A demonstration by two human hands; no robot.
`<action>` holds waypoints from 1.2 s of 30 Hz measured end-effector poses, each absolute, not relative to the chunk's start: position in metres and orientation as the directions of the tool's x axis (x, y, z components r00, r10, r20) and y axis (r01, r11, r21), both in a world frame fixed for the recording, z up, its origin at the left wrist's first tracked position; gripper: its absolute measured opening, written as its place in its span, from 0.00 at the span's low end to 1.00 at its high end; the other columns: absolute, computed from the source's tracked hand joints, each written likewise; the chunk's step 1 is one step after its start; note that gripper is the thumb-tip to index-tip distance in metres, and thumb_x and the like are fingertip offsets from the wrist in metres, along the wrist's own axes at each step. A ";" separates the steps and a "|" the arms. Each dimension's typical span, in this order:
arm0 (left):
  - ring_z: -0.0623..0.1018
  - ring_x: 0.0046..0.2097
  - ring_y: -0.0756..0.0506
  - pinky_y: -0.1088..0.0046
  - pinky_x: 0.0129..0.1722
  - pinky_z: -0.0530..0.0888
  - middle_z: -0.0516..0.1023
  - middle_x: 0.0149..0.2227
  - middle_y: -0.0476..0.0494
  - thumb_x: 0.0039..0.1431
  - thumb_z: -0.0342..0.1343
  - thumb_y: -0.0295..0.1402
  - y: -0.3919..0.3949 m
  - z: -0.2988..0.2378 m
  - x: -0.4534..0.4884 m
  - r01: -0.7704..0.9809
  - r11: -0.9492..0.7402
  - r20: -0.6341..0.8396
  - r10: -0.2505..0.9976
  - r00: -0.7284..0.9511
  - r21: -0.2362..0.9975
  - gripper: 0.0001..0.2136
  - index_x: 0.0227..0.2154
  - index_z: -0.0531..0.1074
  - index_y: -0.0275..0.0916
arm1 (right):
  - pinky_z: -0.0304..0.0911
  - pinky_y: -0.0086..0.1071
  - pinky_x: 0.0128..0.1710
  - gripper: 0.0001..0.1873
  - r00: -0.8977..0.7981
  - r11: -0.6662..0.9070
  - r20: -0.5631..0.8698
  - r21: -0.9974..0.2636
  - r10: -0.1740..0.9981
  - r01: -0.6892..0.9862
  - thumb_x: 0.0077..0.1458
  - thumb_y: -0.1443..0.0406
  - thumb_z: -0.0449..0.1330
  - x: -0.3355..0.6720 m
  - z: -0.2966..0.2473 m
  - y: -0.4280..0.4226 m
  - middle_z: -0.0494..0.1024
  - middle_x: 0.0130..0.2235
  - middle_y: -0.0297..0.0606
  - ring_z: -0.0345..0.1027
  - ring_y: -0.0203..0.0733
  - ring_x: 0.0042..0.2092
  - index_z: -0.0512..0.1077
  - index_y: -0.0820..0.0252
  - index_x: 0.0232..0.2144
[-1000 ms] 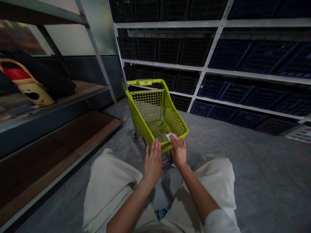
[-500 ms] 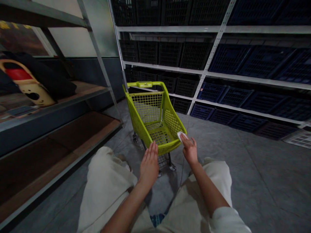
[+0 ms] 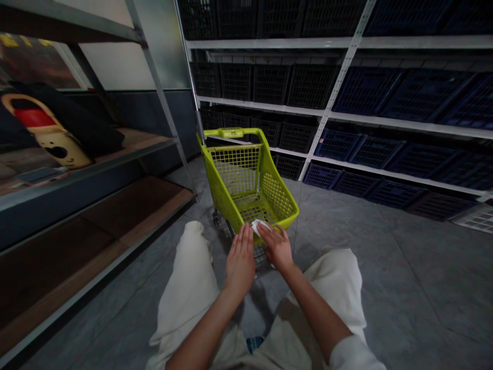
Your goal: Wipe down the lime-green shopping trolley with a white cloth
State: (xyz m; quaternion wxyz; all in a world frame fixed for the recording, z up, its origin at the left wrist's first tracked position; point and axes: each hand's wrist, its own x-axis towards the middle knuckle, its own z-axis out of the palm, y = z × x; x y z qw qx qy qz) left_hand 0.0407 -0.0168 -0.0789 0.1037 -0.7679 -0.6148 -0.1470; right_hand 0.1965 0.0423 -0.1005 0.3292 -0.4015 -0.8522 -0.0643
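Note:
A small lime-green shopping cart (image 3: 250, 198) with a lattice basket stands on the floor between my knees. My left hand (image 3: 241, 259) lies against the near end of its rim, fingers stretched out side by side and holding nothing. Close beside it, my right hand (image 3: 278, 247) presses a white cloth or tissue (image 3: 261, 226) onto the front rim. The fingertips of the right hand cover part of the white piece, so its exact kind is unclear. Inside the cart, the grid floor and back panel show.
White metal racks (image 3: 292, 105) hold rows of black crates (image 3: 271, 85) and blue crates (image 3: 367, 91) behind the cart. A wooden-boarded shelf (image 3: 154, 200) at left carries a bottle with a red top (image 3: 54, 136), a phone-like flat object (image 3: 40, 176) and dark fabric (image 3: 84, 126). Grey tiled floor (image 3: 389, 267) extends right.
My right hand has slid the white piece leftward along the front rim, from the right corner to beside my left hand. My left knee has moved inward.

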 end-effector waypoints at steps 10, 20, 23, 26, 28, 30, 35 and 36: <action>0.47 0.74 0.40 0.60 0.70 0.55 0.46 0.73 0.32 0.59 0.46 0.24 -0.017 -0.078 0.045 0.970 -0.243 0.366 0.904 0.221 0.013 0.34 0.69 0.48 0.24 | 0.52 0.43 0.62 0.42 -0.134 0.375 0.684 -0.215 0.717 0.902 0.44 0.79 0.49 0.285 -0.110 0.087 0.73 0.61 0.41 0.66 0.43 0.63 0.66 0.54 0.62; 0.50 0.73 0.40 0.58 0.70 0.57 0.51 0.72 0.31 0.60 0.46 0.23 -0.017 -0.085 0.049 0.974 -0.226 0.419 0.888 0.190 0.037 0.37 0.71 0.38 0.26 | 0.52 0.38 0.63 0.43 -0.385 0.625 0.626 -0.216 0.678 0.750 0.45 0.79 0.50 0.178 -0.101 0.034 0.71 0.63 0.39 0.58 0.40 0.67 0.62 0.57 0.65; 0.50 0.73 0.40 0.59 0.70 0.57 0.51 0.72 0.32 0.58 0.46 0.23 -0.018 -0.083 0.046 0.972 -0.232 0.410 0.890 0.197 0.037 0.38 0.71 0.40 0.26 | 0.49 0.39 0.64 0.44 -0.476 0.658 0.588 -0.131 0.654 0.742 0.45 0.80 0.50 0.197 -0.097 0.041 0.71 0.63 0.39 0.58 0.39 0.67 0.61 0.56 0.66; 0.49 0.73 0.40 0.59 0.70 0.56 0.49 0.73 0.33 0.59 0.46 0.22 -0.019 -0.082 0.043 0.972 -0.236 0.397 0.894 0.208 0.023 0.36 0.70 0.43 0.26 | 0.47 0.41 0.65 0.46 -0.437 0.594 0.609 -0.070 0.662 0.802 0.44 0.80 0.50 0.241 -0.097 0.060 0.72 0.62 0.37 0.61 0.39 0.65 0.60 0.53 0.66; 0.48 0.73 0.41 0.60 0.70 0.56 0.48 0.73 0.33 0.59 0.45 0.22 -0.019 -0.082 0.043 0.970 -0.241 0.391 0.895 0.215 0.017 0.36 0.70 0.44 0.26 | 0.47 0.41 0.64 0.45 -0.338 0.504 0.641 -0.089 0.689 0.859 0.43 0.80 0.50 0.268 -0.100 0.073 0.73 0.62 0.37 0.63 0.40 0.64 0.62 0.52 0.64; 0.47 0.74 0.40 0.59 0.70 0.55 0.46 0.73 0.32 0.59 0.46 0.23 -0.018 -0.082 0.045 0.968 -0.251 0.389 0.893 0.226 0.014 0.36 0.70 0.43 0.26 | 0.48 0.41 0.64 0.44 -0.257 0.438 0.663 -0.120 0.704 0.891 0.43 0.79 0.50 0.284 -0.102 0.082 0.74 0.61 0.38 0.65 0.41 0.63 0.64 0.52 0.63; 0.46 0.74 0.40 0.59 0.70 0.56 0.47 0.73 0.31 0.60 0.46 0.24 -0.017 -0.084 0.052 0.966 -0.256 0.404 0.887 0.224 0.028 0.37 0.71 0.40 0.26 | 0.47 0.43 0.63 0.41 -0.104 0.371 0.697 -0.243 0.709 0.896 0.44 0.79 0.50 0.257 -0.105 0.076 0.76 0.59 0.39 0.65 0.43 0.63 0.67 0.52 0.61; 0.46 0.74 0.40 0.59 0.70 0.56 0.47 0.73 0.31 0.60 0.46 0.24 -0.016 -0.084 0.054 0.968 -0.249 0.406 0.888 0.215 0.031 0.37 0.71 0.39 0.26 | 0.47 0.43 0.64 0.41 -0.118 0.398 0.691 -0.261 0.713 0.880 0.44 0.79 0.50 0.243 -0.105 0.070 0.76 0.59 0.38 0.64 0.43 0.63 0.68 0.52 0.60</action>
